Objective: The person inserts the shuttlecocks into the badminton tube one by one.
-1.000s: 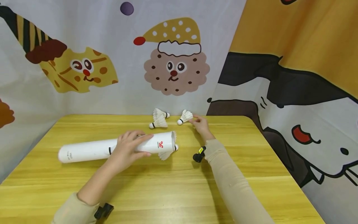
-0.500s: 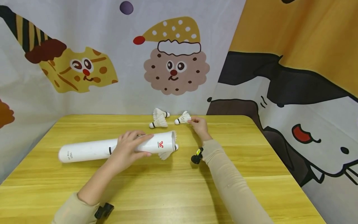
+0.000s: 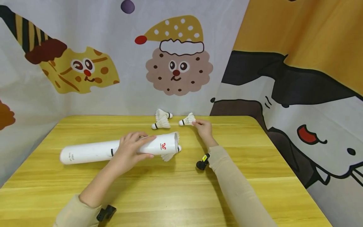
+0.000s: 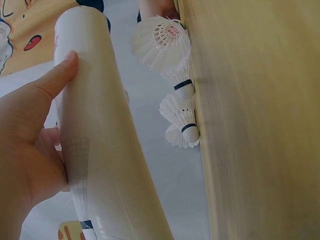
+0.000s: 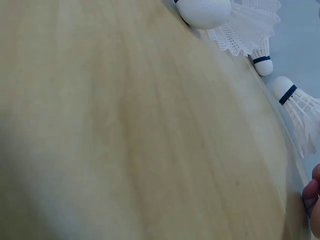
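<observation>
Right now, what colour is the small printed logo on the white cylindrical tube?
The logo is red; clearest in the head view.

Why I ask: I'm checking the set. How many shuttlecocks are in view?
5: one shuttlecock in the right hand, two shuttlecocks near the table's far edge, apparently two more partly behind the tube. Others may be hidden.

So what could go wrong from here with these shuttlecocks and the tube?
The right hand pinches one shuttlecock by its feathers, which might bend or slip free. Two shuttlecocks lie close to the far edge of the table, where a nudge could push them off. The left hand holds the tube in front of a partly hidden shuttlecock, which shifting the tube might knock.
</observation>
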A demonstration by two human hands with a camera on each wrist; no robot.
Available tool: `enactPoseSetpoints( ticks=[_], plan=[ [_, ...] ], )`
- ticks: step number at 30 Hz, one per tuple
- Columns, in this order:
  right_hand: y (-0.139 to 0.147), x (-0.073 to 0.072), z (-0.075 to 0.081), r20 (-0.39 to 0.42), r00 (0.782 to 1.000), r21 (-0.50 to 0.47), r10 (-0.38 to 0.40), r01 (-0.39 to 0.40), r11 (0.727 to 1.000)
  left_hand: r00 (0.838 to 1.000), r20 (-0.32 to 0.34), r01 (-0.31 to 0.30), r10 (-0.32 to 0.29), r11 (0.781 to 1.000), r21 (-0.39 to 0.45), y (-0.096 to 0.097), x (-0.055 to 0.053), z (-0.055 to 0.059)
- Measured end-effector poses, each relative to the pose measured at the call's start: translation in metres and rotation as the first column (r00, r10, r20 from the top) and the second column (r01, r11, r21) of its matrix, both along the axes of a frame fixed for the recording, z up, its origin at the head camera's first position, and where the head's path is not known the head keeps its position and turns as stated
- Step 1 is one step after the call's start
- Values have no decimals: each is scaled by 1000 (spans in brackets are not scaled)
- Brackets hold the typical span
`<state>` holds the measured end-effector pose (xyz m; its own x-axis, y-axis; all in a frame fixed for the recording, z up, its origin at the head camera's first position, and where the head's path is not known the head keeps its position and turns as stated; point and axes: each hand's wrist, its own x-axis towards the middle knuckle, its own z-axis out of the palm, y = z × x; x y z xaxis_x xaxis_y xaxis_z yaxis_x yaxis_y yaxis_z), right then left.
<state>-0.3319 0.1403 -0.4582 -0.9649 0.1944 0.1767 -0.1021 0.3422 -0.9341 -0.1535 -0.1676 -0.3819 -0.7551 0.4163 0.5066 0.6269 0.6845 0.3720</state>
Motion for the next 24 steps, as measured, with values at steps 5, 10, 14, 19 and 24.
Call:
enactPoseSetpoints(
  ticks=[5,10,14,19,24],
  plan=[
    [4,6,-1,-31,999,-73,-22,19,997,1000,-7,-2,2,1000,-1,1,0,0],
    [9,14,2,-60,997,-113,-40,33,993,1000,-13,2,-2,1000,3,1,1,0],
    [13,24,8,-105,993,-121,-46,33,992,1000,-9,0,0,1000,-1,1,1,-1],
    [14,38,18,-156,987,-132,-32,11,991,1000,3,-5,5,1000,-4,0,1,0],
    [16,55,29,-169,985,-136,-20,-3,991,1000,5,-2,2,1000,-6,0,1,1]
  ],
)
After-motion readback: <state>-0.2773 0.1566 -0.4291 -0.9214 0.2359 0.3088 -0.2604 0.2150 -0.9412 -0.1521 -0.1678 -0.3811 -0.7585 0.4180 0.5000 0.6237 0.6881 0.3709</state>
